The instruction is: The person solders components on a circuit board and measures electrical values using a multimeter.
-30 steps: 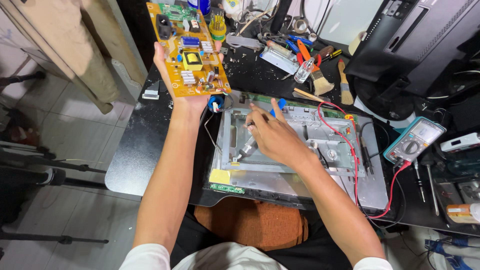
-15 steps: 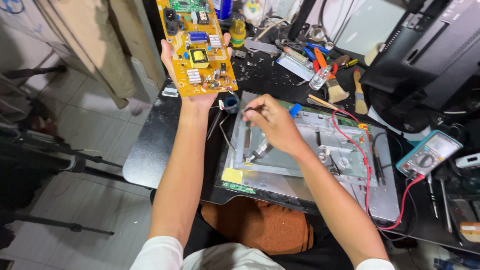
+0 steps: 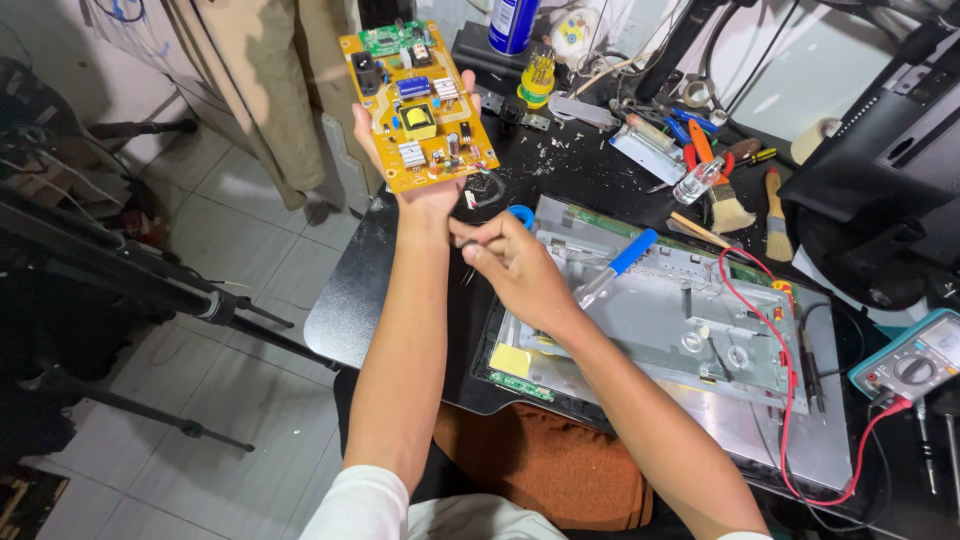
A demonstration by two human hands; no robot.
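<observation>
My left hand holds up a yellow circuit board with several components, above the left end of the black bench. My right hand is closed just below it, next to my left wrist, above the grey metal back panel of an opened monitor. A blue-handled tool lies on that panel by my right hand; whether my fingers grip it I cannot tell. A blue loop shows just behind my right hand's fingers.
Brushes, pliers and screwdrivers lie at the back of the bench. A multimeter with red lead sits at the right. A dark monitor stands back right. Tripod legs stand on the tiled floor at the left.
My right hand has lifted off the metal panel and moved left toward my left wrist. The circuit board stays held up.
</observation>
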